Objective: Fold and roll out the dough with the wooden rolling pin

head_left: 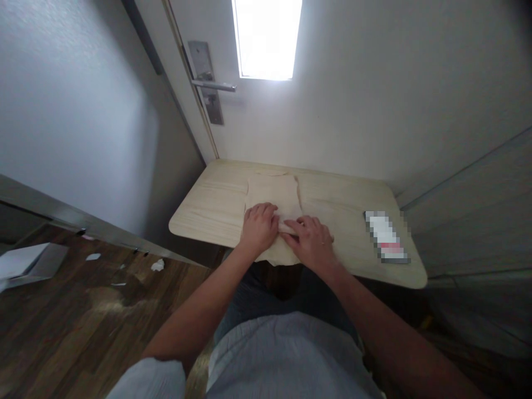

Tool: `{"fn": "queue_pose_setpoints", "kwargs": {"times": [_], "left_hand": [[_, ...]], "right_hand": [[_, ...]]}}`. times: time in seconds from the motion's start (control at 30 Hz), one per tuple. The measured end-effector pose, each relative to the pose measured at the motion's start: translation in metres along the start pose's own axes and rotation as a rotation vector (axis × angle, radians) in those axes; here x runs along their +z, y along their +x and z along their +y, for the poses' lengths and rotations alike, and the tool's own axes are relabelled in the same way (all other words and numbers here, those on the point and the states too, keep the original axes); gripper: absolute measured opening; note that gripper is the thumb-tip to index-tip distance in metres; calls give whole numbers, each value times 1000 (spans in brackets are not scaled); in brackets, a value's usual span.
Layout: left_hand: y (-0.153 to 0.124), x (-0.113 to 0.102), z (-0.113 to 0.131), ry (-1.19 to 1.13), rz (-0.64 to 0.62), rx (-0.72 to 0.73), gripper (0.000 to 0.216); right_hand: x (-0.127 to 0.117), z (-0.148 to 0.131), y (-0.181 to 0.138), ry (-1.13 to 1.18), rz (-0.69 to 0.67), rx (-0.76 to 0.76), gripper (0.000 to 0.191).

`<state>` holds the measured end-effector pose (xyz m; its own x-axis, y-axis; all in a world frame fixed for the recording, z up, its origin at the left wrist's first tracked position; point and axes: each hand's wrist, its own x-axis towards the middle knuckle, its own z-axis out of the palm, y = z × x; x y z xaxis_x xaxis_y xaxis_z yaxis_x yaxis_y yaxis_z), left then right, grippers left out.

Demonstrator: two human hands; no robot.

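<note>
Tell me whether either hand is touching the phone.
No: the left hand and right hand are on the beige cloth, apart from the phone.

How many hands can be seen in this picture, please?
2. The left hand lies on the beige sheet on the table; the right hand is beside it, at the sheet's right edge. No other hands are visible.

Indoors here, a plain, close-walled room, and whether it's a home or an office I can't call! Just beyond the table (341, 194), there's a pale door (257, 127) with a metal lever handle (215, 86) and a bright pane (270, 39); left of the table, wood-look flooring (145, 305) strewn with white scraps (158, 265); right of it, a seamed, greyish wall (477, 221)!
</note>
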<state>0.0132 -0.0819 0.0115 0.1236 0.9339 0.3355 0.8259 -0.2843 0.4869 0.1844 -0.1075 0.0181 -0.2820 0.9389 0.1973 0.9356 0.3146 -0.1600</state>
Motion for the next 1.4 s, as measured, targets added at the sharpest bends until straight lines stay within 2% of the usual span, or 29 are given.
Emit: {"fn": "queue_pose_setpoints", "kwargs": {"times": [0.07, 0.13, 0.27, 0.37, 0.5, 0.77, 0.9, 1.0, 1.13, 1.23, 1.3, 1.4], "left_hand": [[-2, 8, -2, 61, -59, 6, 33], [-5, 11, -4, 78, -68, 16, 39], [-11, 9, -5, 78, -92, 32, 45], [-8, 9, -5, 104, -104, 32, 47], [15, 18, -8, 167, -139, 25, 49], [88, 36, -20, 259, -251, 33, 54], [101, 38, -20, 277, -262, 25, 55], [82, 34, -15, 271, -226, 25, 54], [23, 18, -5, 246, -151, 34, 50], [-18, 6, 0, 196, -155, 72, 51], [-29, 3, 1, 172, -154, 65, 52], [-18, 7, -1, 170, -149, 60, 52]], "right_hand": [[9, 7, -7, -18, 85, 51, 41], [14, 13, -16, -30, 127, 87, 46], [19, 14, -29, -31, 122, 136, 49], [21, 12, -26, -28, 120, 151, 51], [25, 18, -4, -24, 115, 204, 52], [26, 47, 66, -39, 33, 315, 58], [25, 52, 80, -38, -38, 373, 61], [25, 44, 62, -52, 1, 350, 60], [22, 19, 1, -59, 80, 266, 58], [21, 5, -42, -60, 112, 213, 60], [21, 1, -54, -61, 120, 190, 60], [24, 6, -43, -60, 139, 203, 60]]}}
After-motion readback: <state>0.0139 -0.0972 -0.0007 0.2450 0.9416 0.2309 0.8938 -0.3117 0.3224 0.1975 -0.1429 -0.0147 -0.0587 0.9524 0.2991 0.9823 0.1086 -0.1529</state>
